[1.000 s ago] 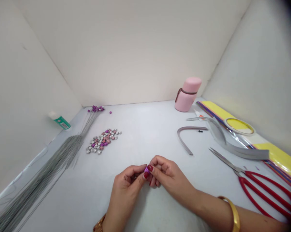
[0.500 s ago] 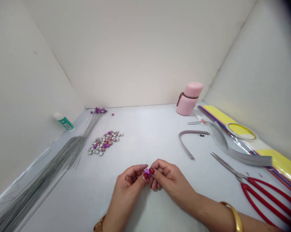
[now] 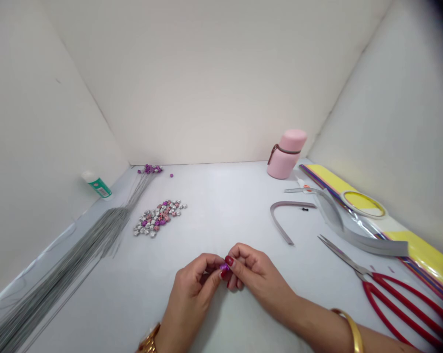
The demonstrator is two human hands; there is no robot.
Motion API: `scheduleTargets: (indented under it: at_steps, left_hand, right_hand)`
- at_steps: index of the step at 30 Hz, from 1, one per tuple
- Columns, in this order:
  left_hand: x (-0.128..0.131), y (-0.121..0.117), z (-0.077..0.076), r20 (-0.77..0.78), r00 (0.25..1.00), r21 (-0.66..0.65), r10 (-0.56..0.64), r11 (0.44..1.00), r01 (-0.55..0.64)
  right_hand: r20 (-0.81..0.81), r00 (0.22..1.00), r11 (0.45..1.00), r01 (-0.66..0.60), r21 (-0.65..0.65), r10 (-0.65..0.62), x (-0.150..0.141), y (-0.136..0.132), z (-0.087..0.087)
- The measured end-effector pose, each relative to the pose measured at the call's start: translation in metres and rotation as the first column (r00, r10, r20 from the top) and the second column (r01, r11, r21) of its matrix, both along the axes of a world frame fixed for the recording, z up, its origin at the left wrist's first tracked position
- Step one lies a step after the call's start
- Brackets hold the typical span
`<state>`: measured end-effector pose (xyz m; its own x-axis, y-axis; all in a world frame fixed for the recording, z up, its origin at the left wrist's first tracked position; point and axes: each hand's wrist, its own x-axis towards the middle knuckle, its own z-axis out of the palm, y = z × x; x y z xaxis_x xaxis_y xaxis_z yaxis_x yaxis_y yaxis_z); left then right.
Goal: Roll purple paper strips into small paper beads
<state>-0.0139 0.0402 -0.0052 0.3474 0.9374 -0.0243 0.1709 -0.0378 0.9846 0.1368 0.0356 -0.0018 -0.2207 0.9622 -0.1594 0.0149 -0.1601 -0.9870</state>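
Between the fingertips of both hands is a small shiny purple paper star (image 3: 224,267), mostly covered by the fingers. My left hand (image 3: 197,279) pinches it from the left, thumb against index finger. From the right, my right hand (image 3: 256,272) pinches it too, its thumb on top and the other fingers curled beneath. Beyond the hands to the left lies a pile of small folded stars (image 3: 158,218) in silver, pink and purple. Grey paper strips (image 3: 276,223) curve on the table to the right of the hands.
Red-handled scissors (image 3: 368,274) lie at right, near wide grey strips (image 3: 376,242) and a roll of tape (image 3: 364,203) on packed coloured sheets (image 3: 427,250). A pink flask (image 3: 285,154) stands at the back. Wire stems (image 3: 77,260) and a glue stick (image 3: 100,187) are at left.
The fingers have shifted slightly around the purple paper star, and less of it shows now. The whole view has moved a little; both hands keep their pinch.
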Motion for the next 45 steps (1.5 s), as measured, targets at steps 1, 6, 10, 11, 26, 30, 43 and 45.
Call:
scheduleTargets:
  at_steps: [1,6,10,11,26,30,43,45]
  left_hand:
    - [-0.0003,0.0001,0.0010,-0.017,1.000,0.013,-0.003,1.000,0.004]
    - [-0.0012,0.0018,0.0027,-0.023,1.000,0.009,0.005,1.000,-0.005]
    - [-0.0014,0.0032,0.0006,0.009,0.999,-0.030,0.045,0.999,-0.045]
    - [-0.0013,0.0034,0.0004,0.017,0.999,-0.039,0.047,0.998,-0.046]
    - [-0.0016,0.0031,0.0000,-0.034,0.999,0.002,-0.023,1.000,0.023]
    - [-0.0008,0.0022,0.0015,-0.057,0.998,0.027,-0.028,0.999,0.030]
    - [-0.0020,0.0052,0.0009,0.040,0.999,-0.052,-0.013,0.999,0.015]
    - [-0.0016,0.0059,-0.0003,0.109,0.994,-0.091,-0.012,0.996,0.022]
  right_hand:
    - [-0.002,1.000,1.000,0.004,0.001,-0.004,0.0000,0.0000,0.0002]
    - [-0.024,1.000,1.000,0.019,-0.009,-0.019,0.0008,-0.0001,-0.0015]
    - [-0.050,0.999,1.000,-0.001,-0.029,-0.001,0.0022,-0.0004,-0.0017]
    - [-0.057,0.998,0.999,-0.002,-0.034,0.000,0.0023,-0.0003,-0.0014]
    - [-0.037,0.999,0.999,-0.007,-0.037,0.005,0.0001,-0.0009,-0.0051]
    - [-0.048,0.999,0.999,-0.006,-0.050,0.003,0.0005,-0.0016,-0.0062]
    - [-0.091,0.996,1.000,-0.011,-0.017,0.009,-0.0011,-0.0002,-0.0057]
    - [-0.094,0.996,1.000,-0.004,-0.025,0.002,-0.0012,-0.0001,-0.0048]
